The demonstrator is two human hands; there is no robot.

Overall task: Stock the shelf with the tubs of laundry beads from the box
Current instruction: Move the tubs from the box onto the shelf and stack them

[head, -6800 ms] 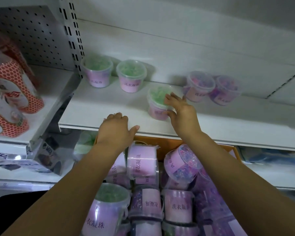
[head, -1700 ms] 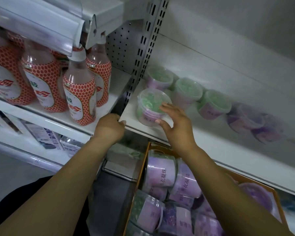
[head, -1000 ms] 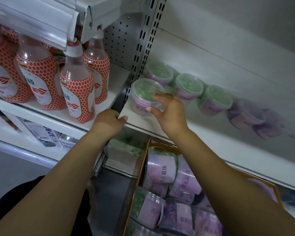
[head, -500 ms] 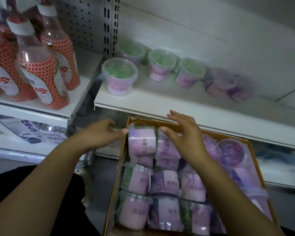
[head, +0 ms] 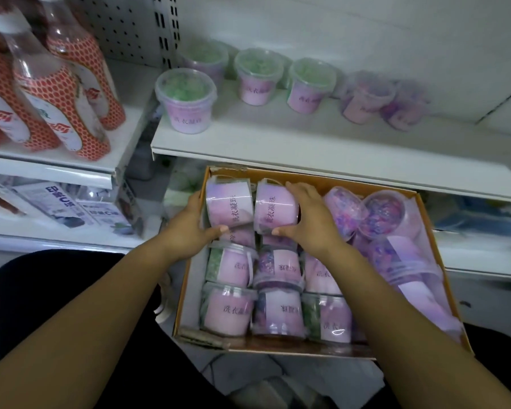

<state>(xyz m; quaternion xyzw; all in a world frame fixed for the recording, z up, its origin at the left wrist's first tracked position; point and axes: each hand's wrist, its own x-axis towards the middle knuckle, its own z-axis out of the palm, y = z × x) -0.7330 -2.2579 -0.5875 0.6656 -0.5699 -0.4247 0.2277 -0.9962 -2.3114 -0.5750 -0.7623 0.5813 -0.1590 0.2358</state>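
Both hands were found down in the cardboard box. The left hand was wrapped round a pink-labelled tub laid on its side in the far left corner, with the thumb hooked at its near edge. The right hand was curled over the neighbouring tub, just beside the first. More tubs were packed on their sides nearer the person. On the white shelf above, a green-bead tub was stood upright near the front edge, with others lined up behind.
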